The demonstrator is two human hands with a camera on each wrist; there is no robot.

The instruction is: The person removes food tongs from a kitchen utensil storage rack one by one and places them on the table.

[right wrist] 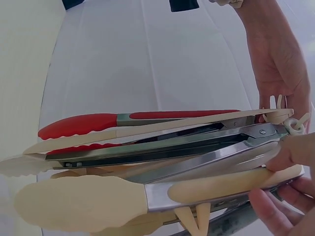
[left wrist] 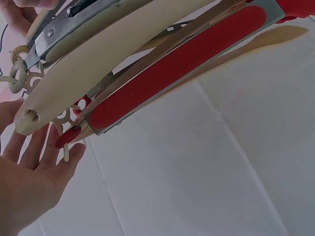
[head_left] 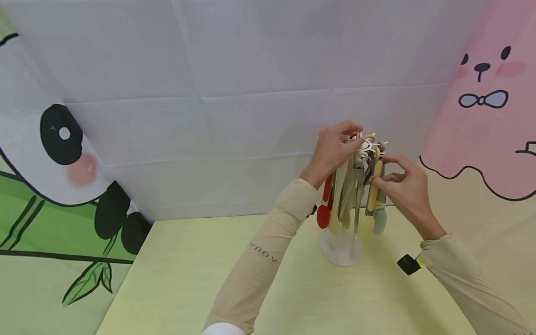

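A white hanging rack, its round base (head_left: 341, 253) on the table, carries several kitchen tools from the hooks (head_left: 368, 146) at its top. My left hand (head_left: 333, 148) holds the rack's top, thumb and fingers about the hooks beside the red-handled tongs (left wrist: 182, 64). On the other side, my right hand (head_left: 406, 184) pinches the handle of tongs with pale yellow heads (right wrist: 81, 204). These hang heads down among the other tools. A cream handle (left wrist: 98, 64) and a wooden utensil (left wrist: 275, 39) hang close by. The tools partly hide the hooks and post.
The pale yellow table (head_left: 201, 270) extends left and in front of the rack. Behind it hangs a white cloth backdrop (head_left: 234, 130). A printed pink figure (head_left: 494, 135) is on the right wall. A black wrist camera (head_left: 408, 264) sticks out from the right sleeve.
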